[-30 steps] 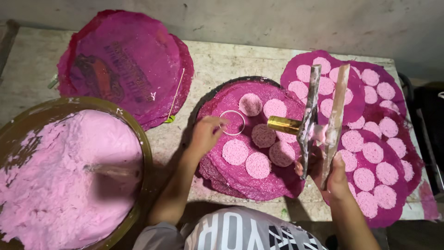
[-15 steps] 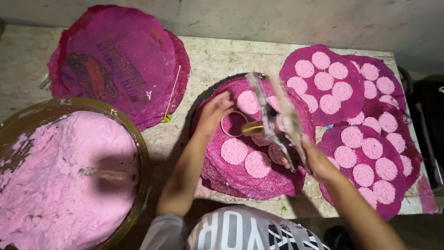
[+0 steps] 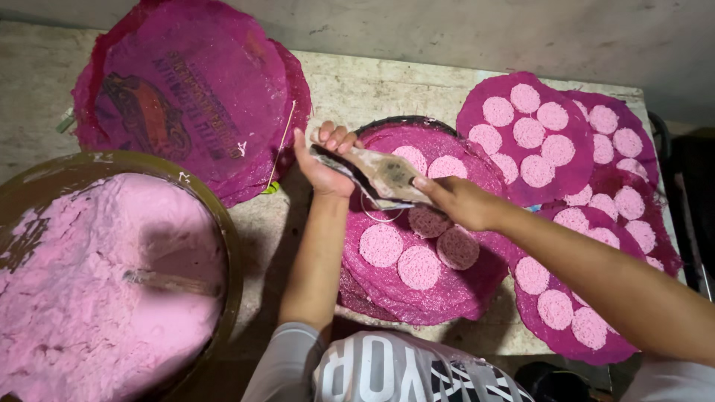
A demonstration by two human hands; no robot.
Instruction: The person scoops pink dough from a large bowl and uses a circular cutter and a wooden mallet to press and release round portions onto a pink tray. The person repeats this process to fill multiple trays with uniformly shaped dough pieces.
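Left of a basin of pink powder (image 3: 89, 298): left hand (image 3: 326, 160) and right hand (image 3: 458, 201) both closed around a flat scraper blade (image 3: 387, 177) above the disc-covered magenta sheet (image 3: 417, 298); probably stiff, light, best gripped at its ends.

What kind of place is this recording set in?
Probably a small hand workshop making pressed pink discs. A large bowl holds pink powder, round pink discs lie in rows on magenta mesh sheets, and both hands hold a flat tool.
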